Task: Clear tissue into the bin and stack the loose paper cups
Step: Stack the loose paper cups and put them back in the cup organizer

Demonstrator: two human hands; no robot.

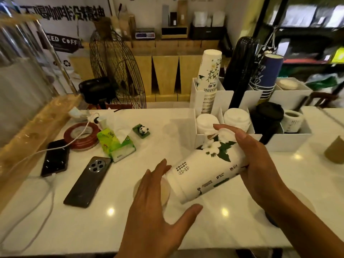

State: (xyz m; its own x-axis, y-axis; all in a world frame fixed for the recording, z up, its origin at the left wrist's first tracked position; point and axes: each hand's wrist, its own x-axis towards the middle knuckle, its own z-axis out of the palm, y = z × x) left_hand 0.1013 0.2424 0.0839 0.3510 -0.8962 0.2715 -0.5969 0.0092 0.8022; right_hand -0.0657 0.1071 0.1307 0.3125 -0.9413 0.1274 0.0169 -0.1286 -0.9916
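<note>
A coffee shop's service area — a wall sign [61, 41] reads "EED COFF" and a banner [63, 13] above it carries large Chinese lettering. On the white bench [167, 123], a white organiser [223, 97] holds a stack of printed paper cups [209, 75], navy cups [268, 75], white lids [236, 118] and black lids [270, 110] — takeaway stock. Kraft bags [165, 75] line the back, with a scale [145, 34] above.

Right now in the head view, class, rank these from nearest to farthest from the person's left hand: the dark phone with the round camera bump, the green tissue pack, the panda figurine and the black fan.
Measured from the left hand:
1. Dark phone, on the counter to the left.
2. Green tissue pack, further back left.
3. Panda figurine, behind the pack.
4. Black fan, beyond the counter.
</note>
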